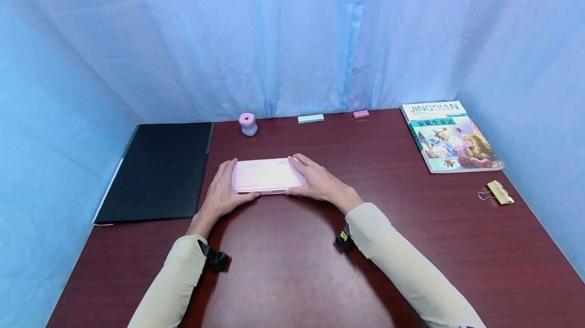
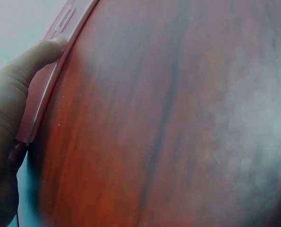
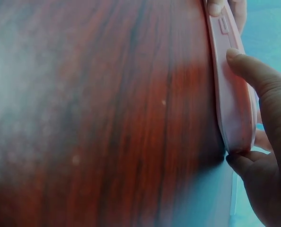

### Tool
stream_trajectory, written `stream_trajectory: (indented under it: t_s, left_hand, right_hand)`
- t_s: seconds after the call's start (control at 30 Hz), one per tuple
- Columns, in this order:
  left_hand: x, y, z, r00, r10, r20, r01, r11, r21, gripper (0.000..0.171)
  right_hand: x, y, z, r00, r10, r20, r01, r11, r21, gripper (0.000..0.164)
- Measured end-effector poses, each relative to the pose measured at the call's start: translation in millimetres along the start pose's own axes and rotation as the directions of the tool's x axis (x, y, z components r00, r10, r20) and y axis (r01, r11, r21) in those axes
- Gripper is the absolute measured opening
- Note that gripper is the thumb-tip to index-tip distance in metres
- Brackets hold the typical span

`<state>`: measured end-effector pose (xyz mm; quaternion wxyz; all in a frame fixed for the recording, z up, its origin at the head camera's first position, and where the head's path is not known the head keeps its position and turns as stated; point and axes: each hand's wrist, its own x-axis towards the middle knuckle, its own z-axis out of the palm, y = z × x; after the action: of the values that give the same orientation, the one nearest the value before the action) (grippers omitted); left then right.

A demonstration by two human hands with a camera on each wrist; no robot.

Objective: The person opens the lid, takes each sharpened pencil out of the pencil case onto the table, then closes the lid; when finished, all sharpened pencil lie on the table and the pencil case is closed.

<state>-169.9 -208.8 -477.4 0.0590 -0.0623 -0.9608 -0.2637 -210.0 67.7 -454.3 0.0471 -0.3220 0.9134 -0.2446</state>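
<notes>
A pale pink pencil case (image 1: pixel 267 174), a flat box with rounded ends and a small catch on its front, is at the middle of the table. My left hand (image 1: pixel 223 191) grips its left end, thumb along the front side and fingers round the back. At the opposite end my right hand (image 1: pixel 315 179) grips in the same way. The left wrist view has the left thumb (image 2: pixel 41 54) pressed on the front side near the catch. In the right wrist view the right thumb (image 3: pixel 247 66) lies against the case's front wall (image 3: pixel 235 109). Most fingers are hidden behind it.
A black folder (image 1: pixel 157 170) lies at the left. Along the back are a pink-and-blue pencil sharpener (image 1: pixel 248 124), a pale green bar (image 1: pixel 311 118) and a pink block (image 1: pixel 360 113). A storybook (image 1: pixel 452 137) and a gold binder clip (image 1: pixel 500 192) are at the right.
</notes>
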Motion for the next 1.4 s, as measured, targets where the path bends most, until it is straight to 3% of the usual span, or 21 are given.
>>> stream_trajectory:
  t_s: [0.4,0.67,0.83,1.07,1.17,1.27,1.33,1.4]
  left_hand:
    - [-0.3,1.9,-1.1,1.000,-0.005,0.000,0.005,1.000,0.018,0.109]
    - [1.5,3.0,-5.5,1.000,-0.011,0.010,0.011,1.000,-0.007,0.112]
    - [2.2,0.5,-7.6,0.997,0.000,0.079,0.003,0.999,-0.044,0.113]
    - [2.6,-7.2,-18.8,0.985,-0.020,0.173,0.058,0.975,-0.215,0.107]
    - [2.2,-10.3,-20.8,0.986,-0.045,0.159,0.086,0.961,-0.262,0.112]
    - [1.7,-12.6,-20.8,0.990,-0.057,0.128,0.094,0.948,-0.304,0.117]
    - [2.1,-13.2,-19.9,0.993,-0.032,0.113,0.069,0.934,-0.351,0.116]
    - [2.9,-14.1,-18.7,0.995,-0.003,0.101,0.041,0.923,-0.383,0.116]
  right_hand:
    - [0.2,2.2,-2.6,0.998,-0.061,-0.017,0.060,0.998,-0.026,0.084]
    - [3.3,1.1,-9.4,0.999,-0.036,0.004,0.036,0.999,-0.013,0.081]
    - [3.9,2.3,-11.5,1.000,-0.021,0.021,0.021,1.000,-0.006,0.083]
    - [9.9,6.2,-12.9,1.000,-0.026,0.003,0.026,0.998,0.052,0.081]
    - [13.3,9.0,-15.2,1.000,0.003,-0.008,-0.002,0.994,0.110,0.077]
    - [18.8,12.0,-16.8,0.995,0.089,-0.042,-0.077,0.972,0.220,0.067]
    - [23.8,14.4,-16.9,0.985,0.158,-0.070,-0.131,0.945,0.299,0.060]
    - [28.6,16.8,-16.3,0.959,0.263,-0.101,-0.204,0.895,0.397,0.060]
